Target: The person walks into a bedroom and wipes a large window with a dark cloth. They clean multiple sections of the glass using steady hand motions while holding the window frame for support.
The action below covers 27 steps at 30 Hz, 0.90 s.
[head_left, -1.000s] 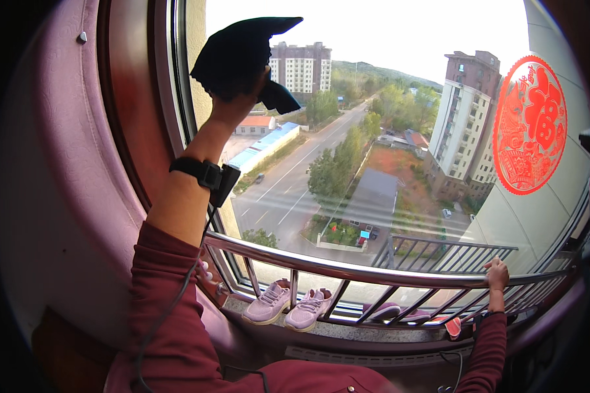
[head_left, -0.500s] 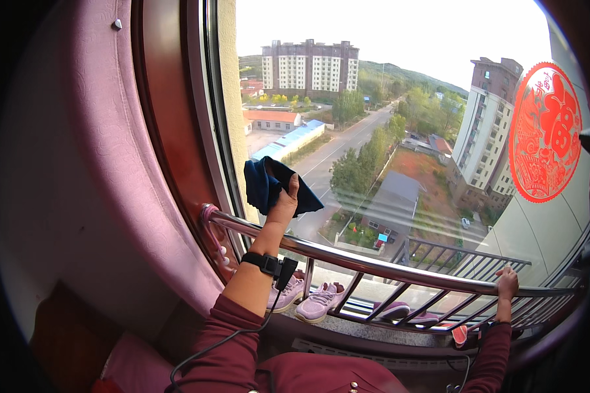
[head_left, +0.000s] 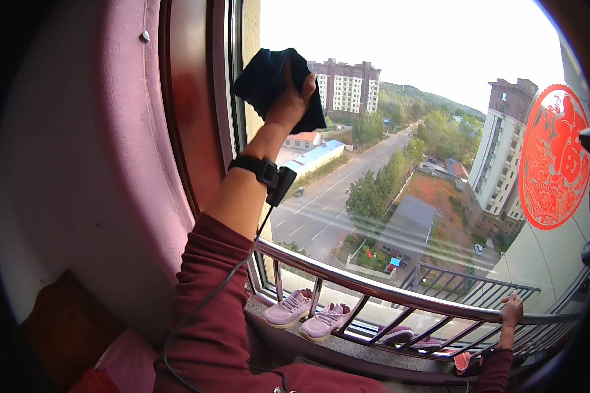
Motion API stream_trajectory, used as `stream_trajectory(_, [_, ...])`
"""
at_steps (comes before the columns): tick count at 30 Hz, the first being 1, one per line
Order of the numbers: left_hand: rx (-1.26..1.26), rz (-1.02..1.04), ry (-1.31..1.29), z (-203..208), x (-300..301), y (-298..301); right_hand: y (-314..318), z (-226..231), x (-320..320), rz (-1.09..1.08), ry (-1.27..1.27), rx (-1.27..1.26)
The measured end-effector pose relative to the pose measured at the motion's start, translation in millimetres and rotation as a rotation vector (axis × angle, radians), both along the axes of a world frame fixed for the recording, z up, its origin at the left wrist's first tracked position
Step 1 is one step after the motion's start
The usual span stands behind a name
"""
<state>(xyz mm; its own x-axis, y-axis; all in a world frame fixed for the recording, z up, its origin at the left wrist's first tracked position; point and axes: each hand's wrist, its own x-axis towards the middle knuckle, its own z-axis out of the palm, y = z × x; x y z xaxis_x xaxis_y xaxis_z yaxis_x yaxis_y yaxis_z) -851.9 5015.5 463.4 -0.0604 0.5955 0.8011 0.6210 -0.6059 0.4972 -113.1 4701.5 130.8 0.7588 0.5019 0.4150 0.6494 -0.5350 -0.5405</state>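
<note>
My left hand (head_left: 294,105) is closed on a dark blue cloth (head_left: 265,82), raised high against the window pane (head_left: 373,39) near its left frame. The thumb shows at the right; the cloth hides most of the other fingers. A black strap with a small cabled device (head_left: 266,171) sits round that wrist. At the lower right, my right hand (head_left: 512,309) is curled at the metal railing (head_left: 387,286), its fingers bent over the top bar.
Pink shoes (head_left: 324,322) stand on the sill behind the bars, with purple shoes (head_left: 400,335) farther right. A pink curtain (head_left: 128,118) hangs left beside the brown window frame (head_left: 183,98). A red round paper cutting (head_left: 555,157) is on the glass. Outside are a road and buildings.
My left hand has moved up the glass with the cloth, well above the railing. My right hand stays at the railing. The whole view has shifted slightly.
</note>
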Motion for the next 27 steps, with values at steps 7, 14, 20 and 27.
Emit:
stream_trajectory(7, [0.454,0.377,0.077,-35,-15,28,-2,2,-4,-0.007,0.024,0.045])
stream_trajectory(14, [0.063,0.310,-0.103,-203,-3,3,-3,5,-9,-0.004,-0.013,0.036])
stream_trajectory(20, [-0.166,0.105,-0.359,-266,31,-41,-3,5,-9,0.003,-0.014,0.033])
stream_trajectory(27, [0.166,0.235,-0.089,-165,82,-27,0,6,-14,-0.033,-0.051,0.032])
